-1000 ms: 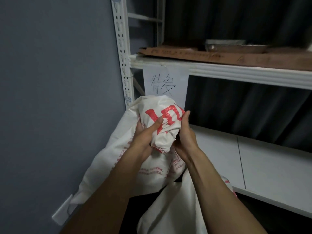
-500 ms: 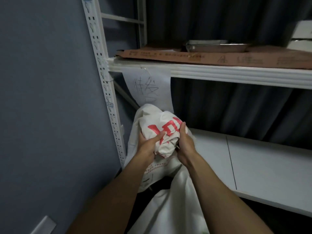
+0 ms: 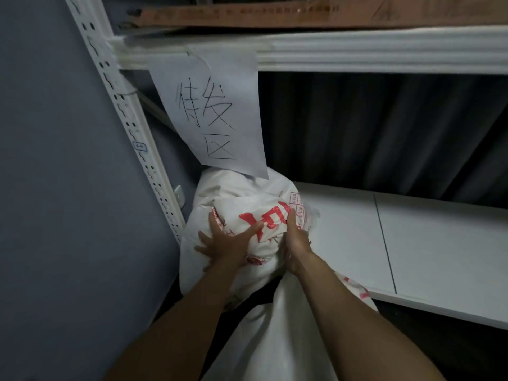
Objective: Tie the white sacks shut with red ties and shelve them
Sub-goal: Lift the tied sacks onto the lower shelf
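White sack (image 3: 247, 193) lay at the left end of the lower shelf (image 3: 412, 243), pressed up beside the perforated upright post (image 3: 132, 127), with its near side bulging out past the shelf's front edge. Half a second before, it had been held lower and nearer the person, in front of the shelf. Large red characters (image 3: 264, 218) showed on its crumpled top.

The left hand (image 3: 228, 244) lay flat on the sack with fingers spread and thumb stretched toward the red print, pressing on it rather than grasping. Earlier that hand had been curled round the bunched cloth. The right hand (image 3: 296, 240) kept its grasp, fingers wrapped round the gathered fabric on the sack's right side, as it had a moment before.

Between the forearms, a second stretch of white woven cloth (image 3: 275, 339) hung down toward the camera; whether it was a separate sack could not be told.

A paper sign (image 3: 217, 111) with handwritten characters hung from the upper shelf beam (image 3: 384, 48), and its lower edge overlapped the sack's top, where before it had hung clear above. Brown cardboard (image 3: 275, 15) lay on the upper shelf. A dark pleated curtain (image 3: 384, 127) hung behind the shelves, and a grey wall (image 3: 55, 188) stood at left. The view had drawn closer, so the metal tray seen earlier on the cardboard was out of frame.
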